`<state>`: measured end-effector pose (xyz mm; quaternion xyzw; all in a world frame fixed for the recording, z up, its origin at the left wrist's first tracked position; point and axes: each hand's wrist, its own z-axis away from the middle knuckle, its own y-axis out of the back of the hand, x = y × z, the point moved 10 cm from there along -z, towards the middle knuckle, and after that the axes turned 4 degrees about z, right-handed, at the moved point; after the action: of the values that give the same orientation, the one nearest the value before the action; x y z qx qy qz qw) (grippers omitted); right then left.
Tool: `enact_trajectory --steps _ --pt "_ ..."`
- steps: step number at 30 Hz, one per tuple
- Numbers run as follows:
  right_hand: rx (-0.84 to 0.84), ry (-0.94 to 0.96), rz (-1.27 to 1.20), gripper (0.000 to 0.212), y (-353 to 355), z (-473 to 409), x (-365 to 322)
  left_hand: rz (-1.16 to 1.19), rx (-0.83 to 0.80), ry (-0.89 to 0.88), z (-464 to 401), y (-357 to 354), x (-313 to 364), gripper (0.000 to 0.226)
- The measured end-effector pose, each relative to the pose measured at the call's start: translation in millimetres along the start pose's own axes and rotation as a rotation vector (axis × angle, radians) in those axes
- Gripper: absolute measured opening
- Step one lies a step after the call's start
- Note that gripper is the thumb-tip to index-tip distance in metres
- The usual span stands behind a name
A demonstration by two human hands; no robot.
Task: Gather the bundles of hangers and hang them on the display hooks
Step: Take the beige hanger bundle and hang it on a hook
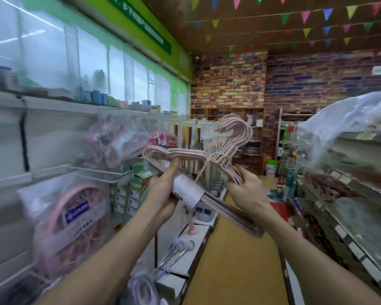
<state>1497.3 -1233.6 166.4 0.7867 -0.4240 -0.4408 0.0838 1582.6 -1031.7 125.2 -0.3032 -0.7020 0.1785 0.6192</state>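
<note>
While both hands grip it, pale pink hanger bundle (207,157), string-tied, white paper label (187,190), left hand (163,190), right hand (246,192) clamped on.

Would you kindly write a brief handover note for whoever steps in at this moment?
Left hand: grips the tied bundle of pale pink plastic hangers at its white paper label.
Right hand: grips the same bundle lower down, below the tie.
Bundle: held in mid-air in the shop aisle, hooks pointing up.
Done: one bundle gathered.
Left: hang it on a display hook; none hung yet in view.
</note>
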Motion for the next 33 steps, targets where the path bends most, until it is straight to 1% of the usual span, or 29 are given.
enact_trajectory --steps 4,5,6,9,10,11,15,18,19,22,24,29,33 --pt "-0.049 0.09 -0.077 0.006 -6 -4 -31 -0.02 0.048 -0.103 27 8 39 0.027" --pt "-0.057 0.109 -0.089 0.004 -9 -5 -38 -0.033 0.072 -0.135 33 13 49 0.028" --pt "-0.065 0.13 -0.103 0.003 -12 -5 -47 -0.044 0.09 -0.167 41 17 59 0.033" --pt "-0.074 0.181 -0.157 0.004 -26 -1 -71 -0.076 0.123 -0.252 64 32 86 0.06" --pt "-0.084 0.193 -0.173 0.006 -32 1 -79 -0.076 0.151 -0.27 72 40 94 0.062" --pt "-0.097 0.21 -0.196 0.007 -38 4 -87 -0.08 0.184 -0.289 81 48 102 0.06" --pt "-0.177 0.28 -0.291 0.011 -63 18 -126 -0.125 0.278 -0.349 123 77 133 0.039" --pt "-0.227 0.338 -0.388 0.005 -79 29 -164 -0.118 0.352 -0.421 155 99 162 0.043" --pt "-0.243 0.358 -0.411 0.007 -84 33 -177 -0.121 0.375 -0.453 167 105 174 0.043" --pt "-0.326 0.413 -0.472 0.016 -105 50 -217 -0.159 0.439 -0.535 203 122 207 0.032" --pt "-0.362 0.448 -0.496 0.017 -118 64 -242 -0.187 0.482 -0.571 228 136 226 0.027" --pt "-0.434 0.494 -0.561 0.02 -145 106 -306 -0.222 0.589 -0.644 295 173 271 0.031" --pt "-0.497 0.55 -0.625 0.019 -162 146 -361 -0.235 0.644 -0.689 353 196 303 0.032"
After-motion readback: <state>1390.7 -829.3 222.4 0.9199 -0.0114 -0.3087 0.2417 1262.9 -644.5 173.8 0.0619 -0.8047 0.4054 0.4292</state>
